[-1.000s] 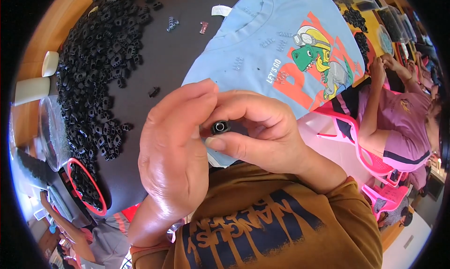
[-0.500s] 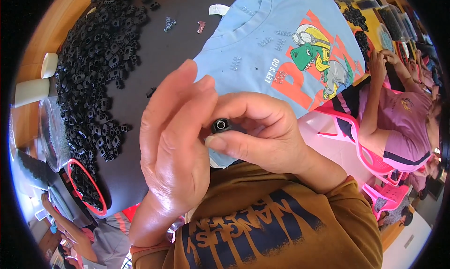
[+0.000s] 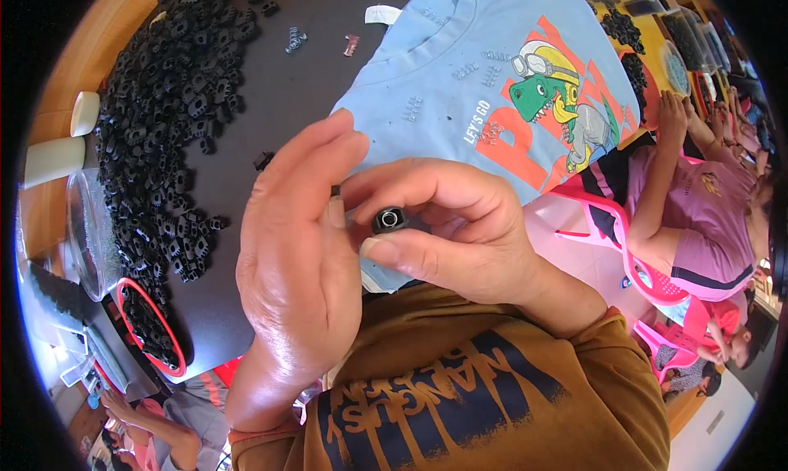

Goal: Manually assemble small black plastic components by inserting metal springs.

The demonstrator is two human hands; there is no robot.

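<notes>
Between the thumb and bent forefinger of my right hand (image 3: 460, 225) is a small black plastic housing (image 3: 389, 220), its round opening facing up with a pale ring inside, like the end of a spring. Close beside it, my left hand (image 3: 300, 257) is held upright with the fingers together. A dark bit (image 3: 335, 190) shows at its thumb tip, pinched against the fingers and mostly hidden. Beyond the hands a light blue T-shirt (image 3: 394, 85) is spread on the table, with several small coil springs (image 3: 413, 107) scattered on it.
A big heap of black plastic pieces (image 3: 176, 118) covers the dark table's (image 3: 304, 3) left side. A loose spring (image 3: 295, 40) and a reddish one (image 3: 351, 45) lie beyond. At left are a clear tub (image 3: 89, 233) and a red-rimmed basket (image 3: 182, 352). Co-workers sit right, near pink chairs (image 3: 648, 282).
My left hand has shifted a little left and turned, so its thumb tip and the dark bit now show. My right hand stays nearly still with the black housing.
</notes>
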